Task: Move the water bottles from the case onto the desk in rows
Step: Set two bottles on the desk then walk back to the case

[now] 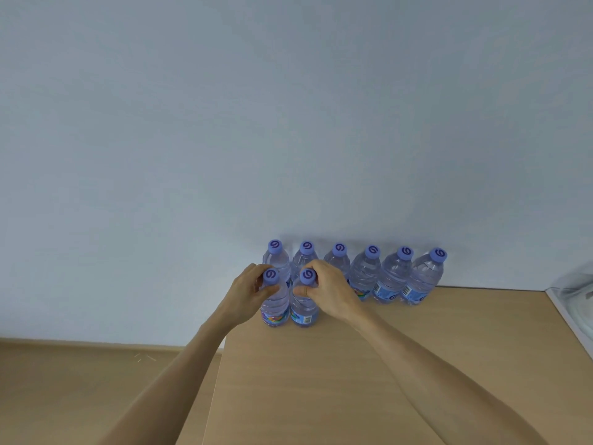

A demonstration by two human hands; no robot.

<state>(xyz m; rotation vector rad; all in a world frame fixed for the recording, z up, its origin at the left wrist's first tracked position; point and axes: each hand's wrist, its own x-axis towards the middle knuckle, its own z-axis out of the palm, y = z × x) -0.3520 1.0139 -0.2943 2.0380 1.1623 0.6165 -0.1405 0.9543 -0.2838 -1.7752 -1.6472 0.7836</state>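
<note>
Several clear water bottles with purple caps stand upright in a back row [365,274] against the wall on the wooden desk [369,380]. In front of the row's left end stand two more bottles side by side. My left hand [247,290] grips the neck of the left front bottle [272,311]. My right hand [327,290] grips the neck of the right front bottle [305,309]. Both front bottles rest upright on the desk, near its left edge. The case is mostly out of view.
The desk's left edge [215,380] drops to a wooden floor [80,387]. A pale wall [288,123] rises right behind the bottles. Crinkled clear plastic [574,293] lies at the far right beyond the desk's right edge.
</note>
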